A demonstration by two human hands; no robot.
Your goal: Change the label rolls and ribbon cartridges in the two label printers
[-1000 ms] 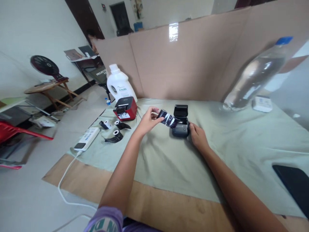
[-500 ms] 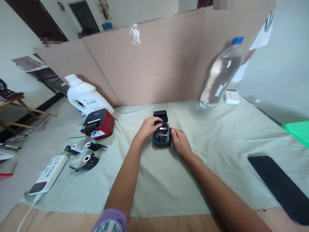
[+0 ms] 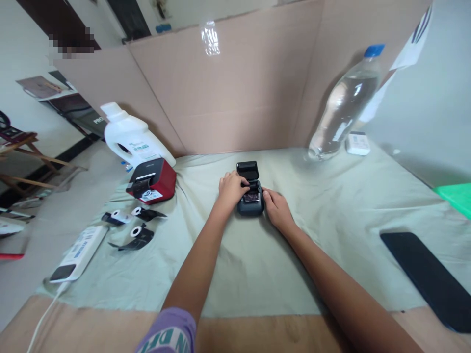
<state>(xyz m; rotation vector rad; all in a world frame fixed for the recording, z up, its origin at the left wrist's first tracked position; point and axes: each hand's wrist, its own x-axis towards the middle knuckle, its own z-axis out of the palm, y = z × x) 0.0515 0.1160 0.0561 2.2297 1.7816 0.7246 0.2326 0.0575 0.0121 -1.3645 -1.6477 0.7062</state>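
Note:
A small black label printer (image 3: 250, 210) stands on the green cloth in front of me, its lid (image 3: 248, 169) swung up at the back. Inside its open bay lies a shiny dark label roll (image 3: 251, 197), partly covered by fingers. My left hand (image 3: 231, 189) reaches in from the left, its curled fingertips closed on the back part of the roll. Against the printer's right side my right hand (image 3: 276, 206) is closed, with the thumb along the edge and the other fingers partly hidden.
To the left are a red and black printer (image 3: 152, 180), a white jug (image 3: 136, 137), several small black-strip rolls (image 3: 142, 238) and a white power strip (image 3: 79, 252). A water bottle (image 3: 346, 105) leans against the cardboard screen (image 3: 235, 98). A dark phone (image 3: 427, 274) lies at right.
My left fingers have bunched together and shifted over the roll, so less shiny film shows at the back of the bay. My right hand keeps its place on the printer. The view has tilted slightly.

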